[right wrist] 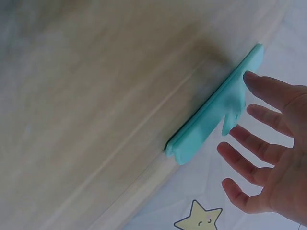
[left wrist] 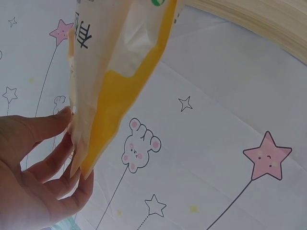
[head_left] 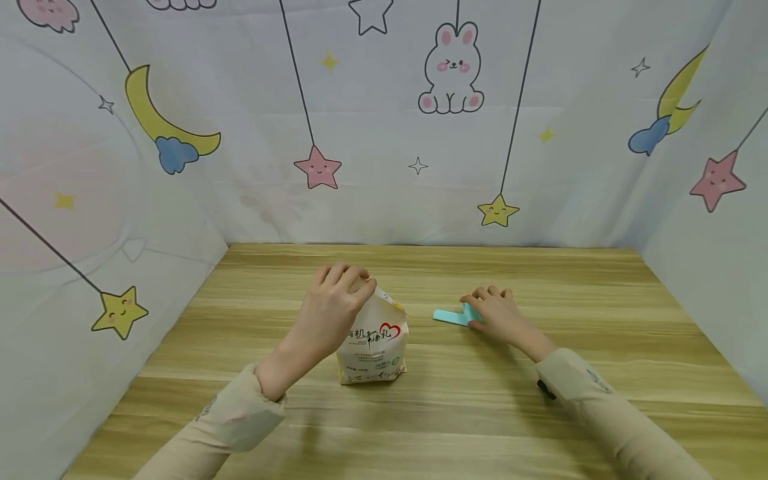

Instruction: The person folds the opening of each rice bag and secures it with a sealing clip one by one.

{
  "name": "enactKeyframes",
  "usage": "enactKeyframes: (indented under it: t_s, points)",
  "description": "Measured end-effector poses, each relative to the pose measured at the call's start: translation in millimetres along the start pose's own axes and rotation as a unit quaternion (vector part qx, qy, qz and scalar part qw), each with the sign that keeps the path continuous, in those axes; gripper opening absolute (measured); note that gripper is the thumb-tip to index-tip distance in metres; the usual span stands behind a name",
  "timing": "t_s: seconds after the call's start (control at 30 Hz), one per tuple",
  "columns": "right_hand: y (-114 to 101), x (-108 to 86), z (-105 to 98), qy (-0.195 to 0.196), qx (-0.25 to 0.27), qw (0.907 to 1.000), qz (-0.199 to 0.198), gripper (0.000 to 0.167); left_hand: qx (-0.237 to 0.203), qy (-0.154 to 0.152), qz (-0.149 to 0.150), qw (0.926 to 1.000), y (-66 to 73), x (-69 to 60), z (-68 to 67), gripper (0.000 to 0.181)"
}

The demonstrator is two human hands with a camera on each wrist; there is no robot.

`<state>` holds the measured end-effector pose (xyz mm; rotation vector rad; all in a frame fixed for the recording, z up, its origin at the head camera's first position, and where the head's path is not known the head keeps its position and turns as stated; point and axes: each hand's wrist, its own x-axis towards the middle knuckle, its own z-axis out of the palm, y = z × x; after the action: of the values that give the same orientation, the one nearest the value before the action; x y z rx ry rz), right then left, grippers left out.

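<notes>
Table [head_left: 480, 407]: left fingers [left wrist: 50, 127] pinch bag [head_left: 378, 360]; right fingers [right wrist: 242, 165] spread.

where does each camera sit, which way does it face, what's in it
Head: on the head, facing forward and down at table and backdrop; left hand, right hand and sleeves show.
Left wrist: on that wrist, facing past the left hand's fingers toward bag and backdrop; only that hand shows.
Right wrist: on that wrist, facing turquoise clip; only the right hand shows.
Shared: head and left wrist, bag; head and right wrist, clip.
</notes>
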<state>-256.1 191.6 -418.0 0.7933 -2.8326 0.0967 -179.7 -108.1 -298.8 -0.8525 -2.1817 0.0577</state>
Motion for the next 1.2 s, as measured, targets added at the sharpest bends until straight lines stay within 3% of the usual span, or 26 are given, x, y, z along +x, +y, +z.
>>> enactKeyframes:
  t_s: [0.47,1.0,1.2]
  points:
    - [0.1,2.9,3.9,-0.024,-0.027,0.9992,0.015,0.047,-0.004,-0.002,-0.001,1.0,0.6,-0.3,0.9,0.022]
    - [-5.9,0.5,2.5,0.047,-0.039,0.9981,-0.013,0.018,0.002,0.006,0.001,1.0,-0.2,-0.2,2.9,0.021]
    - [-9.1,-2.1,1.0,0.052,-0.044,0.9973,-0.028,0.012,0.008,0.007,0.002,0.9999,-0.2,0.4,2.3,0.02]
